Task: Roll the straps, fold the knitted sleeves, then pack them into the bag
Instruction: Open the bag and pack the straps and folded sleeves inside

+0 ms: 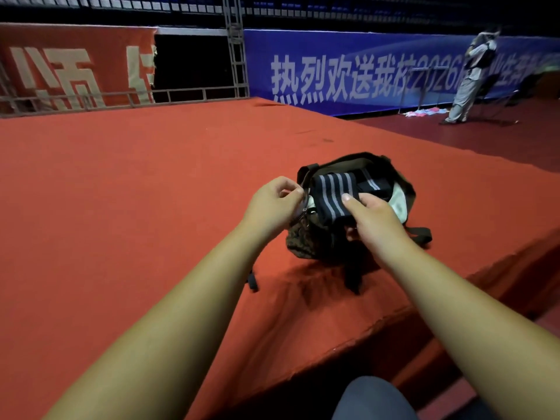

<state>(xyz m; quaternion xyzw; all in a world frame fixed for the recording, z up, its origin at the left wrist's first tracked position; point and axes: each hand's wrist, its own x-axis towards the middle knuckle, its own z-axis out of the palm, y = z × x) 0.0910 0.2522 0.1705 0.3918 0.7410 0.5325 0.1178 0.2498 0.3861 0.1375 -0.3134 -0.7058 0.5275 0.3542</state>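
Only the head view to go on. Your left hand [274, 201] is pinching the near-left rim of the bag [360, 160], right by the zip, holding the mouth open. Your right hand [374, 218] grips the striped piece [331, 195], thumb on top and fingers curled under, and it sits right at the opening, half over the rim. Can't tell if it's a rolled strap or a folded sleeve tbh. A second striped piece [371, 184] is already deeper inside, next to something pale [400, 203].

What I'd watch for:
- That pinch is the only thing keeping the mouth open. If it slips, the soft rim probably flops shut and you end up shoving the piece against fabric
- Push in at an angle and the knit could snag on the zip, or the roll or fold comes loose as it squeezes past
- The bag sits near the front edge of the red carpeted platform [151, 192], with a bag strap [419, 233] trailing toward the drop, so a hard downward shove might tip or slide it off
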